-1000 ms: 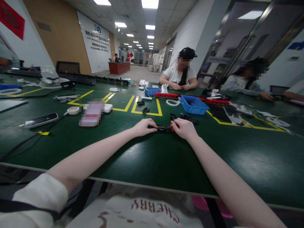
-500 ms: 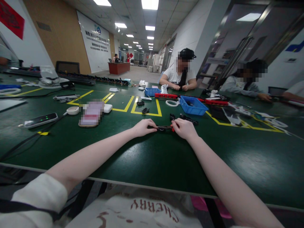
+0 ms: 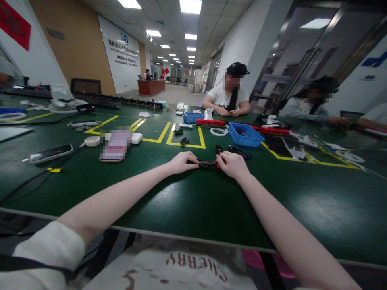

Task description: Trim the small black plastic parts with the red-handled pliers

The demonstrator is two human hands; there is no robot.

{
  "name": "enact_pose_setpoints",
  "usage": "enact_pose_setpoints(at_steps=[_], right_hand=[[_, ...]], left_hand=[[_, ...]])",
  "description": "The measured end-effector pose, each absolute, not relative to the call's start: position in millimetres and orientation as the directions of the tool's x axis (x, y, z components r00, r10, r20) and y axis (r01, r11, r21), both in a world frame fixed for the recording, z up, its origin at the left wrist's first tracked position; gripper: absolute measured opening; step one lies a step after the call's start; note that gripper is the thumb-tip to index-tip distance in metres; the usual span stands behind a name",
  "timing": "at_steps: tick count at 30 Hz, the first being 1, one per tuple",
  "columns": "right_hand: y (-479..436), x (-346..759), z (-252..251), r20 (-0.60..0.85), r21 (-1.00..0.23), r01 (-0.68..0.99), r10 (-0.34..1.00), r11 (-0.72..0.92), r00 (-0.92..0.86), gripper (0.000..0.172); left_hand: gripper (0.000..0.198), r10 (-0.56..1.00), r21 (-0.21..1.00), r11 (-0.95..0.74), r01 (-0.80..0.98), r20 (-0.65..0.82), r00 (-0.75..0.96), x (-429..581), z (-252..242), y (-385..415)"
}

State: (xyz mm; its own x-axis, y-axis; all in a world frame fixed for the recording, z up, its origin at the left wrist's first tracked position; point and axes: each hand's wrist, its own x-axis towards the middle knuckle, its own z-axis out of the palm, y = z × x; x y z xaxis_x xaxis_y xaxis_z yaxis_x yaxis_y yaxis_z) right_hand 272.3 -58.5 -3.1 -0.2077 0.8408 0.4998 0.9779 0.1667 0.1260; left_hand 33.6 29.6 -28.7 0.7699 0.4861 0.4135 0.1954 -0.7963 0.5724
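Observation:
A small dark part (image 3: 206, 164) lies between my two hands, just above the green table. The fingertips of my left hand (image 3: 183, 162) pinch its left end. My right hand (image 3: 232, 163) is closed around a red-handled tool (image 3: 217, 163), whose thin metal end points left onto the dark part. Just beyond my right hand lie black pieces (image 3: 239, 152). Farther forward, small black parts (image 3: 184, 141) rest inside a yellow tape outline. Most of the tool's handle is hidden by my right fingers.
A blue bin (image 3: 245, 135) stands beyond my right hand, near a white ring (image 3: 218, 131) and red strips (image 3: 211, 122). On the left are a phone (image 3: 116, 147), a white case (image 3: 137, 138) and a cabled round puck (image 3: 92, 141). A person (image 3: 226, 96) sits across the table (image 3: 193, 209).
My right hand and the red-handled tool have shifted very slightly left. Both hands keep their hold.

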Motion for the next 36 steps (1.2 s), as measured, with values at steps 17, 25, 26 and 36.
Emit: enact_pose_setpoints(at_steps=[17, 25, 26, 36], right_hand=[[-59.5, 278.0, -0.7, 0.515, 0.099, 0.977, 0.831, 0.186, -0.211, 0.043], [-58.9, 277.6, -1.3, 0.508, 0.102, 0.975, 0.833, 0.197, -0.222, 0.044], [-58.7, 277.7, -1.5, 0.51, 0.102, 0.976, 0.832, 0.194, -0.219, 0.044], [-58.5, 278.1, -1.8, 0.512, 0.085, 0.979, 0.835, 0.185, -0.203, 0.044]], left_hand=[[0.017, 0.495, 0.587, -0.785, 0.197, 0.404, 0.769, 33.0, -27.0, 27.5], [0.017, 0.491, 0.583, -0.789, 0.193, 0.411, 0.768, 33.7, -29.7, 29.3], [0.018, 0.49, 0.584, -0.789, 0.191, 0.412, 0.768, 33.8, -29.9, 29.4], [0.017, 0.49, 0.586, -0.787, 0.193, 0.405, 0.772, 32.7, -27.3, 28.0]])
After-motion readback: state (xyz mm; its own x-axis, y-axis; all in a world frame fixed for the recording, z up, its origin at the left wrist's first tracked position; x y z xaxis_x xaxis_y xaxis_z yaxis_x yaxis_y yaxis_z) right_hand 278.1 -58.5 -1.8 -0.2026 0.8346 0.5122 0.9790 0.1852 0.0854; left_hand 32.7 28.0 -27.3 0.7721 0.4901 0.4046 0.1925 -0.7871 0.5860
